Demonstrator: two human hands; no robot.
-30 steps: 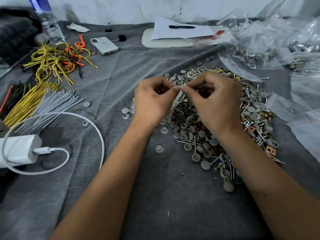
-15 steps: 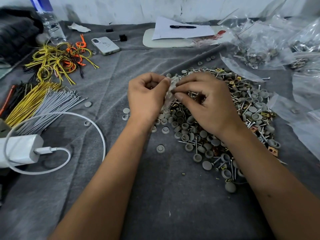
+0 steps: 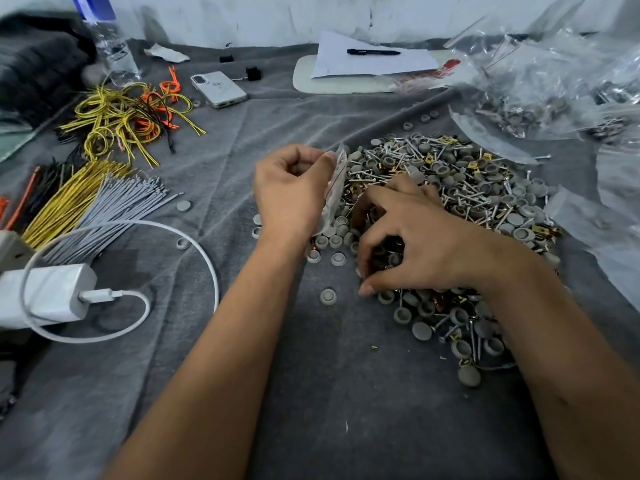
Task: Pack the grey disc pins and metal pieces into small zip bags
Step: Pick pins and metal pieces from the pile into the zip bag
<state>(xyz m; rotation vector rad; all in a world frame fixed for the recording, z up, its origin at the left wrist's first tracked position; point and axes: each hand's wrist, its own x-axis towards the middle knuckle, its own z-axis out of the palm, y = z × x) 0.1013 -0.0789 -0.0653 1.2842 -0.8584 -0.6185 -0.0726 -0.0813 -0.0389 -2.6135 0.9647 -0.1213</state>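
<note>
A large heap of grey disc pins, screws and brass-coloured metal pieces [image 3: 460,188] lies on the grey cloth, right of centre. My left hand [image 3: 291,192] pinches a small clear zip bag [image 3: 335,188] at its top; the bag hangs at the heap's left edge. My right hand [image 3: 408,244] is down on the near part of the heap, its fingers curled around a clutch of dark pieces. Loose grey discs [image 3: 328,296] lie scattered in front of the heap.
Clear plastic bags [image 3: 540,84], some filled, crowd the right and far right. Bundles of yellow, grey and orange wires [image 3: 104,199] lie at left. A white charger with its cable [image 3: 52,296] sits near left. A phone [image 3: 220,89], a bottle and paper with a pen sit farther back.
My right hand let go of the bag and dropped onto the heap, closing on pieces. My left hand shifted slightly left, keeping the bag.
</note>
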